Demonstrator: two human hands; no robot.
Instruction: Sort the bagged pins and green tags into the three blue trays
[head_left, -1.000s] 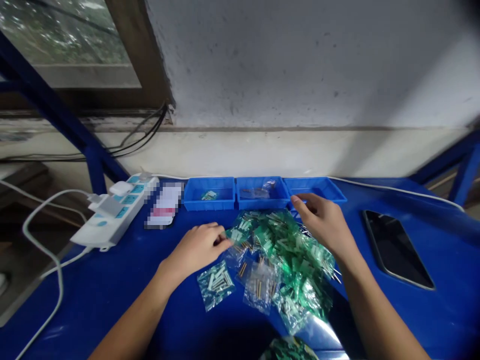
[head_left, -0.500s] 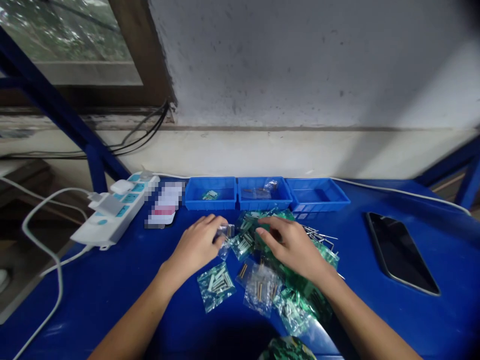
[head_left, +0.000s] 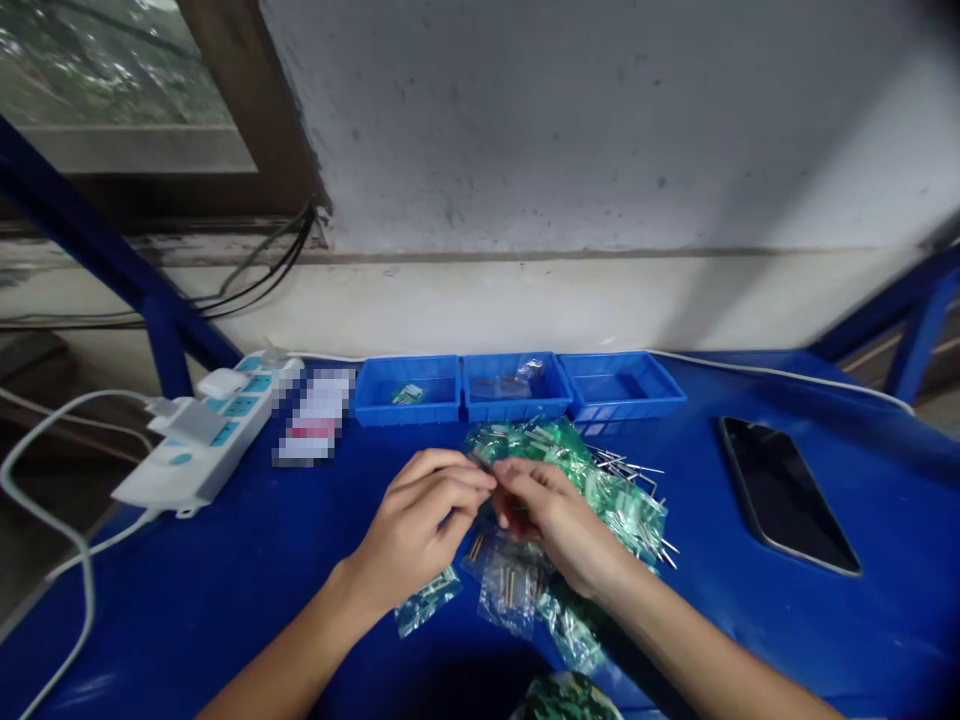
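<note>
My left hand (head_left: pixel 424 520) and my right hand (head_left: pixel 551 515) meet over a heap of small clear bags (head_left: pixel 592 490) holding green and metal parts on the blue table (head_left: pixel 225 590). Both hands pinch a small clear bag (head_left: pixel 487 478) between their fingertips, and its contents are hard to make out. More small bags (head_left: pixel 510 590) lie under and in front of my hands. Three blue trays stand in a row behind the heap: the left tray (head_left: pixel 409 390) holds a green bag, the middle tray (head_left: pixel 514 385) holds a clear bag, the right tray (head_left: pixel 622 385) looks bare.
A white power strip (head_left: pixel 202 435) with plugs and white cables sits at the left. A blurred card (head_left: pixel 311 420) lies beside it. A dark phone (head_left: pixel 787 495) lies at the right. A white cable runs along the back edge by the wall.
My right hand came back from the right tray to the heap and met my left hand. Both hands now pinch one small bag, lifted off the pile.
</note>
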